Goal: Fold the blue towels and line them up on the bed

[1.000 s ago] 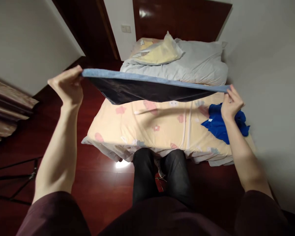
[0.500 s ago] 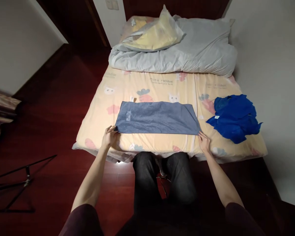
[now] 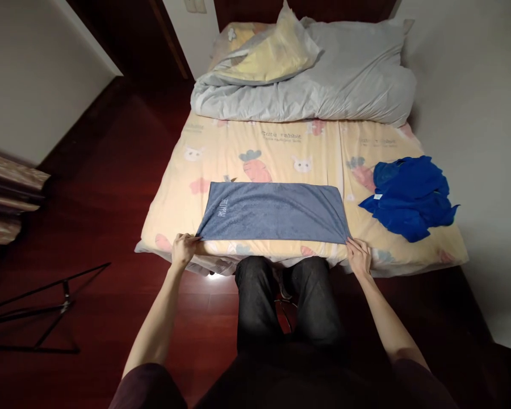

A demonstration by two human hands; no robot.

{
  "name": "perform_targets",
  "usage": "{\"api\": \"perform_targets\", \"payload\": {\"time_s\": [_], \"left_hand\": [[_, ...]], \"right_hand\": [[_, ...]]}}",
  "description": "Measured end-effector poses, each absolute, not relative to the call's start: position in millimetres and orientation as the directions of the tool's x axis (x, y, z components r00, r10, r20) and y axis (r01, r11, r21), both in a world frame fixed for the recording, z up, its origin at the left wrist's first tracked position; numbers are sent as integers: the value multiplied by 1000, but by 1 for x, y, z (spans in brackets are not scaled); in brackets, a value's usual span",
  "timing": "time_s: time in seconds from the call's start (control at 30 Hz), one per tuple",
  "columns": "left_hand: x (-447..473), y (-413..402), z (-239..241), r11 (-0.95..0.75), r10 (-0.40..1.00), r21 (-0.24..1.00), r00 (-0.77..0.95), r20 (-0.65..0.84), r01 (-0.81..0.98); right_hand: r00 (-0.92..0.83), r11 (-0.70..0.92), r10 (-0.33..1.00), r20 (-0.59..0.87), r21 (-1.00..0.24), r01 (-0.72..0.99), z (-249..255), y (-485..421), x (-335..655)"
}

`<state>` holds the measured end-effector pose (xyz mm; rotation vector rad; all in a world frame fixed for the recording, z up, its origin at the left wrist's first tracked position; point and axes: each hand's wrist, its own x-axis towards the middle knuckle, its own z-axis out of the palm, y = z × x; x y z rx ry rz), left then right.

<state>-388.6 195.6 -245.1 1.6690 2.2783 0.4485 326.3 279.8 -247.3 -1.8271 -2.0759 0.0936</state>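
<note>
A blue-grey towel (image 3: 276, 211) with white lettering near its left end lies spread as a long rectangle on the bed (image 3: 230, 142), close to the front edge. My left hand (image 3: 184, 249) pinches its near left corner. At the near right corner, my right hand (image 3: 359, 255) grips the cloth between thumb and fingers. The near edge runs taut and almost straight between both hands. To the right of the towel rests a crumpled bright blue cloth (image 3: 411, 199), with a small white tag showing.
A grey quilt (image 3: 344, 74) and a yellow pillow in a translucent cover (image 3: 276, 54) fill the far end of the bed. A black metal stand (image 3: 46, 309) is on the floor at left, near a curtain (image 3: 8, 199). A wall borders the right side.
Both hands have drawn the towel toward me, closer to the bed's front edge. The white tag that stuck out at its far left edge is no longer visible. The view has shifted slightly.
</note>
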Motion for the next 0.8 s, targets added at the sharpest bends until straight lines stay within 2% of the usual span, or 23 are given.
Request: {"api": "perform_targets", "payload": {"time_s": [0.13, 0.2, 0.3, 0.4, 0.5, 0.6, 0.67, 0.8], "left_hand": [[-374, 210, -223, 268, 960, 319, -227, -160, 909], [-354, 233, -202, 218, 976, 307, -203, -81, 926], [-308, 280, -179, 67, 979, 374, -134, 155, 925], [-261, 318, -187, 58, 961, 417, -163, 222, 907], [-235, 328, -226, 188, 952, 454, -275, 133, 871], [-232, 320, -266, 270, 938, 445, -337, 78, 854], [-235, 315, -281, 271, 937, 430, -339, 89, 861], [-239, 314, -285, 261, 932, 425, -341, 123, 867]], "right_hand": [[-46, 92, 984, 170, -274, 957, -223, 285, 303], [-65, 128, 977, 203, -314, 941, -200, 305, 265], [-179, 293, 938, 296, -407, 865, -166, 345, 167], [-306, 428, 899, 314, -483, 764, -155, 373, 51], [-457, 508, 858, 236, -525, 683, -179, 379, -34], [-495, 445, 865, 76, -571, 690, -224, 370, -65], [-487, 411, 873, 12, -556, 723, -249, 364, -65], [-515, 462, 856, 30, -492, 738, -267, 366, -49]]}}
